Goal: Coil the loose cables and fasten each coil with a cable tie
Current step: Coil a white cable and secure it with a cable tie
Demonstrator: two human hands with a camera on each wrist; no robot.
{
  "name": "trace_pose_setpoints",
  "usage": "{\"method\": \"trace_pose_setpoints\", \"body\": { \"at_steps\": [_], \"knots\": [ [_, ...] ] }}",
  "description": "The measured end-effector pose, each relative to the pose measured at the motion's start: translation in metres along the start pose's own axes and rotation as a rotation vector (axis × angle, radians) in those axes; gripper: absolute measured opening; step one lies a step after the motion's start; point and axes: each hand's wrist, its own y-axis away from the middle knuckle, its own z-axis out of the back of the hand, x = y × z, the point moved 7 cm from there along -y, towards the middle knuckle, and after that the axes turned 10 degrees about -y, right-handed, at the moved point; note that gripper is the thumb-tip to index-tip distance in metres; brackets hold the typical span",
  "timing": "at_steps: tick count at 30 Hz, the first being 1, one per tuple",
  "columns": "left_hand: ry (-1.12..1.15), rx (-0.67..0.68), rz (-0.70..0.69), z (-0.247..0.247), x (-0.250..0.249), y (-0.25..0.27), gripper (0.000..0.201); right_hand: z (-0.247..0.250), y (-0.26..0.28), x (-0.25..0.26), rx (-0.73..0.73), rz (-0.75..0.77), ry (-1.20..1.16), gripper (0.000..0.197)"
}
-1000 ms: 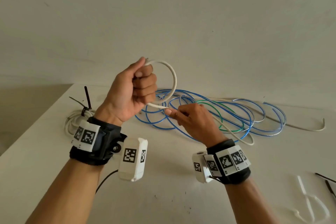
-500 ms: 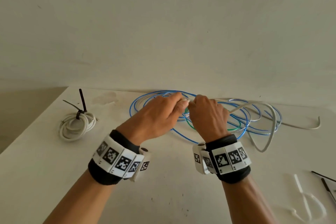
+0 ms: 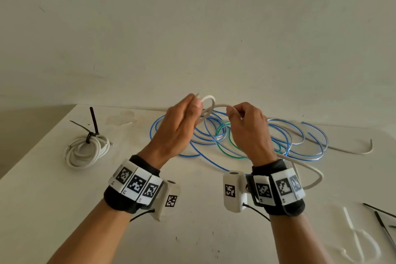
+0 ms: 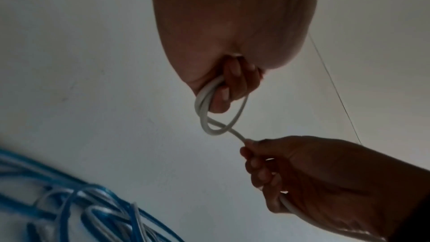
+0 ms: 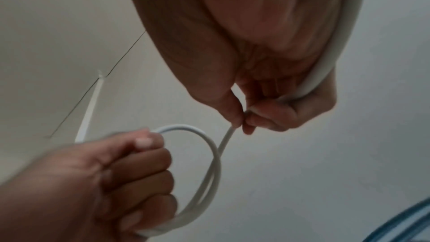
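Note:
Above the table my left hand (image 3: 184, 118) grips a small loop of white cable (image 3: 211, 103), its fingers curled round two strands in the left wrist view (image 4: 204, 102). A short way to the right, my right hand (image 3: 246, 122) pinches the same white cable (image 5: 229, 133) between thumb and fingers. From there the cable runs back past my right wrist, sags in a bend (image 3: 317, 178) and trails off to the right. Loose blue and green cables (image 3: 235, 135) lie tangled on the white table (image 3: 53, 188) under both hands.
A finished white coil (image 3: 85, 152) bound with a black cable tie (image 3: 91, 135) lies at the left. White cable ties (image 3: 355, 240) and black ones (image 3: 383, 223) lie at the front right. A plain wall rises behind the table.
Both hands rose from low over the blue cables. They moved apart, and a new small loop of white cable now stands in my left hand.

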Motion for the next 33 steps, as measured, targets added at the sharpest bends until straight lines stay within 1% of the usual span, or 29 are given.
{"method": "trace_pose_setpoints", "body": {
  "at_steps": [3, 5, 6, 7, 8, 9, 10, 11, 12, 13, 15, 16, 18, 19, 20, 21, 22, 23, 24, 25, 26, 27, 28, 29, 31, 33],
  "knots": [
    [0.1, -0.084, 0.076, 0.006, 0.008, -0.001, 0.036, -0.008, 0.004, 0.009, -0.017, 0.015, -0.107, 0.023],
    [0.084, -0.115, 0.124, 0.009, 0.013, -0.001, 0.037, -0.016, 0.005, 0.011, 0.04, -0.037, -0.258, 0.019],
    [0.122, -0.144, 0.133, 0.012, 0.015, -0.003, 0.036, -0.02, 0.006, 0.011, 0.099, -0.067, -0.303, 0.019],
    [0.229, -0.185, 0.15, 0.017, 0.018, -0.005, 0.033, -0.023, 0.008, 0.01, 0.17, -0.081, -0.298, 0.02],
    [0.388, -0.222, 0.171, 0.022, 0.022, -0.008, 0.03, -0.024, 0.008, 0.008, 0.229, -0.072, -0.247, 0.022],
    [0.535, -0.255, 0.191, 0.029, 0.025, -0.011, 0.03, -0.024, 0.007, 0.002, 0.257, -0.063, -0.19, 0.021],
    [0.653, -0.278, 0.215, 0.037, 0.028, -0.014, 0.032, -0.023, 0.005, -0.004, 0.256, -0.063, -0.146, 0.019],
    [0.724, -0.296, 0.234, 0.044, 0.03, -0.015, 0.032, -0.022, 0.002, -0.011, 0.237, -0.072, -0.127, 0.018],
    [0.753, -0.307, 0.242, 0.05, 0.032, -0.016, 0.032, -0.019, -0.001, -0.016, 0.209, -0.084, -0.116, 0.019],
    [0.732, -0.316, 0.244, 0.055, 0.033, -0.016, 0.032, -0.017, -0.003, -0.019, 0.179, -0.093, -0.086, 0.023],
    [0.603, -0.291, 0.236, 0.058, 0.037, -0.015, 0.034, -0.013, -0.006, -0.019, 0.131, -0.088, 0.009, 0.032],
    [0.52, -0.237, 0.225, 0.054, 0.038, -0.015, 0.035, -0.011, -0.007, -0.019, 0.1, -0.088, 0.031, 0.037],
    [0.339, -0.04, 0.206, 0.034, 0.036, -0.013, 0.038, -0.007, -0.006, -0.02, 0.023, -0.11, -0.03, 0.041],
    [0.262, 0.073, 0.213, 0.021, 0.034, -0.011, 0.04, -0.006, -0.005, -0.02, -0.011, -0.126, -0.1, 0.038],
    [0.203, 0.155, 0.233, 0.01, 0.033, -0.008, 0.041, -0.006, -0.003, -0.017, -0.03, -0.134, -0.191, 0.033],
    [0.156, 0.191, 0.257, 0.003, 0.033, -0.005, 0.041, -0.008, 0.001, -0.013, -0.02, -0.137, -0.298, 0.028],
    [0.112, 0.192, 0.278, -0.001, 0.035, -0.003, 0.04, -0.013, 0.005, -0.005, 0.026, -0.13, -0.402, 0.023],
    [0.069, 0.177, 0.291, -0.004, 0.037, -0.001, 0.039, -0.02, 0.01, 0.005, 0.104, -0.112, -0.491, 0.021],
    [0.044, 0.159, 0.295, -0.006, 0.037, 0.0, 0.038, -0.028, 0.017, 0.016, 0.203, -0.092, -0.554, 0.025],
    [0.058, 0.138, 0.294, -0.007, 0.037, 0.0, 0.038, -0.037, 0.023, 0.026, 0.305, -0.07, -0.588, 0.032],
    [0.124, 0.097, 0.306, -0.007, 0.038, -0.001, 0.038, -0.045, 0.029, 0.033, 0.384, -0.032, -0.575, 0.039],
    [0.237, 0.042, 0.344, -0.005, 0.04, -0.002, 0.039, -0.051, 0.032, 0.037, 0.417, 0.026, -0.518, 0.042],
    [0.368, -0.002, 0.401, -0.003, 0.042, -0.003, 0.04, -0.055, 0.032, 0.04, 0.395, 0.104, -0.426, 0.041],
    [0.502, -0.02, 0.46, -0.003, 0.041, -0.004, 0.041, -0.057, 0.033, 0.041, 0.337, 0.186, -0.328, 0.038],
    [0.71, 0.002, 0.523, -0.005, 0.039, -0.004, 0.045, -0.06, 0.034, 0.041, 0.197, 0.297, -0.215, 0.032],
    [0.742, 0.014, 0.532, -0.006, 0.037, -0.004, 0.042, -0.06, 0.037, 0.04, 0.085, 0.324, -0.254, 0.029]
  ]
}}
